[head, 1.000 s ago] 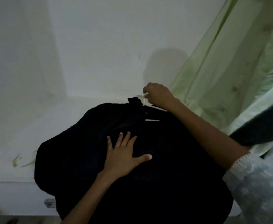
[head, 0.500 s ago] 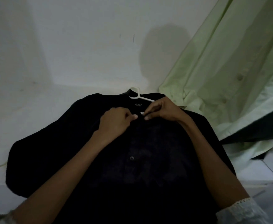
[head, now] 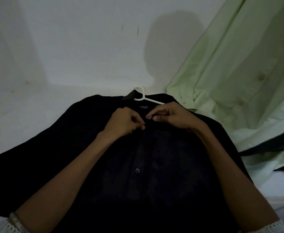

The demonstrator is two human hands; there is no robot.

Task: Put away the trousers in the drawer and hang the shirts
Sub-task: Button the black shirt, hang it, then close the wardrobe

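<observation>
black shirt: spread flat, front up, on a white surface in the middle of the view; one dark button shows on the placket, neck label readable as a small white print (text too small to read).
hanger: white, inside the shirt's neck, hook sticking out past the collar toward the wall.
left hand: on the shirt just below the collar, fingers curled narrow and pinching the placket edge.
right hand: opposite the left, nearly touching it, fingers pinched narrow on the other placket edge by the collar.
green shirt: pale green, buttons visible, hanging at the right, its lower part lying just beside the black shirt.
sleeves: white lace-trimmed cuffs at both wrists, bottom edge.
trousers: cannot tell (a dark strip under the green shirt is unclear).
</observation>
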